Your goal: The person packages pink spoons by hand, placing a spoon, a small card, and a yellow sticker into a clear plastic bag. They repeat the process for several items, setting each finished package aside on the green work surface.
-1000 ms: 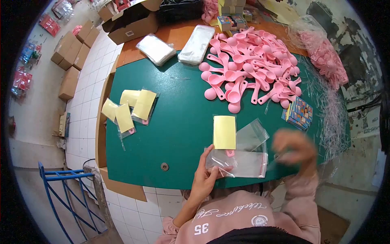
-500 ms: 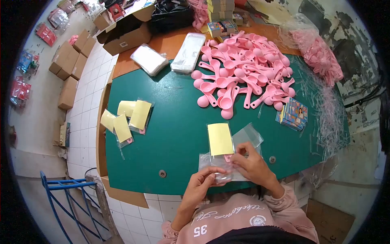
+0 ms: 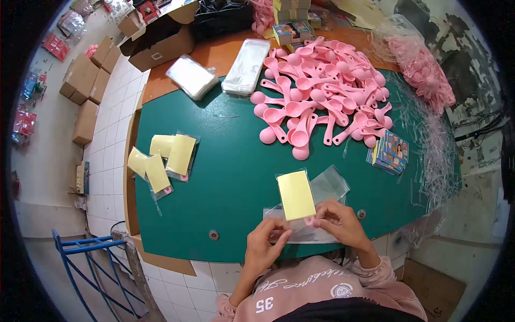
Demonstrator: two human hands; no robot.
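Observation:
A clear plastic bag holding a yellow card [image 3: 297,196] lies in front of me at the table's near side. The pink end of a measuring spoon [image 3: 309,220] shows just below the card. Thumb and fingers of my right hand [image 3: 341,224] pinch the bag's lower right corner beside that pink end. My left hand [image 3: 266,242] is closed at the bag's lower left, thumb and fingers on its clear film. Under the packet lie flat, see-through plastic bags [image 3: 331,184], partly covered by it and my hands.
Many pink measuring spoons [image 3: 327,88] are heaped at the far right. Printed cards [image 3: 390,152] are stacked beside them. Several packets with yellow cards [image 3: 157,173] lie at the left. Stacks of clear bags [image 3: 246,67] sit at the back, near a cardboard box [image 3: 163,51].
The packet's yellow card has tilted and shifted slightly right and nearer to me. My right hand has moved right and down with its corner; my left fingers have spread a little.

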